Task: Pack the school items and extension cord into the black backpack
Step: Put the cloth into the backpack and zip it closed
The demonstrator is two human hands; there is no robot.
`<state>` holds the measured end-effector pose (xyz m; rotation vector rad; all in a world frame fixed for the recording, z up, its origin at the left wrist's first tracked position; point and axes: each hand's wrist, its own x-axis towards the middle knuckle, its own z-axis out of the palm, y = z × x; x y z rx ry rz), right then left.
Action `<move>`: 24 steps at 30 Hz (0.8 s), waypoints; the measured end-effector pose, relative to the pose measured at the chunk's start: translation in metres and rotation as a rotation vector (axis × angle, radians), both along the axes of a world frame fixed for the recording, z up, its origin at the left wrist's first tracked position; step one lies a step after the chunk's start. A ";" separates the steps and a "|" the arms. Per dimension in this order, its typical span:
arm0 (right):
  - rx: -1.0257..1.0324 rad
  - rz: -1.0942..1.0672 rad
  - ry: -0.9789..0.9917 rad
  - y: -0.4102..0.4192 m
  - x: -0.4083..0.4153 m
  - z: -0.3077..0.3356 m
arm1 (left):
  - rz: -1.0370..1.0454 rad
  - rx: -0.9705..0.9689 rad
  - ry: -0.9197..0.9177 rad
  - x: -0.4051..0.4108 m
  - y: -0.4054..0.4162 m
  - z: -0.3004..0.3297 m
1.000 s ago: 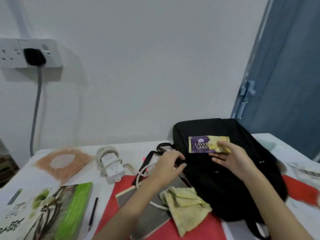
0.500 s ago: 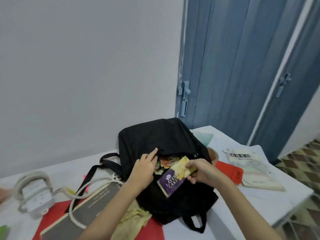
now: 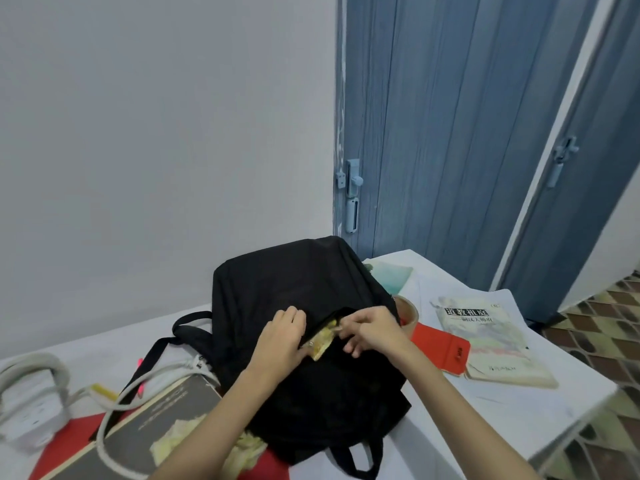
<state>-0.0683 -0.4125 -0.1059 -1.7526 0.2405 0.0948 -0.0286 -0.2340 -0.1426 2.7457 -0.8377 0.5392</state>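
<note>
On the table: black backpack (image 3: 304,292) lies flat, its front pocket slit gaping.
Left hand (image 3: 282,336): palm down, fingers together, curled over the pocket's lip and holding it.
Right hand (image 3: 372,329): fingers bent, pinching the snack packet (image 3: 320,344) at its upper end.
Snack packet: yellow, crinkled, half inside the slit between both sets of fingertips.
Extension cord (image 3: 34,403): white, coiled, well left of the left fingers.

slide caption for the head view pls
Both hands tuck a snack packet into the black backpack.
</note>
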 end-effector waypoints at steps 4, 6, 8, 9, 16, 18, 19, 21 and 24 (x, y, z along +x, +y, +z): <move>-0.067 -0.389 -0.233 -0.050 0.003 -0.005 | 0.113 -0.022 0.092 0.009 -0.010 0.000; -0.092 -0.497 -0.200 -0.075 0.003 -0.017 | 0.176 -0.075 0.028 0.016 -0.010 -0.001; -0.128 -0.470 -0.078 -0.092 0.002 -0.034 | 0.315 -0.048 0.056 0.023 -0.008 0.008; -0.144 -0.453 -0.032 -0.099 0.002 -0.043 | 0.354 -0.018 0.151 0.027 -0.008 0.015; -0.458 -0.159 -0.157 -0.132 0.008 -0.060 | 0.257 -0.145 0.497 0.011 -0.059 0.059; -0.637 0.008 -0.115 -0.136 0.012 -0.063 | 0.250 -0.248 0.360 -0.004 -0.097 0.061; -0.703 0.057 -0.097 -0.138 0.014 -0.065 | 0.270 -0.182 0.357 -0.008 -0.116 0.058; -0.727 0.068 -0.118 -0.138 0.017 -0.063 | 0.333 0.035 0.397 -0.004 -0.139 0.047; -0.699 0.081 -0.176 -0.142 0.022 -0.061 | 0.397 0.060 0.534 0.008 -0.146 0.038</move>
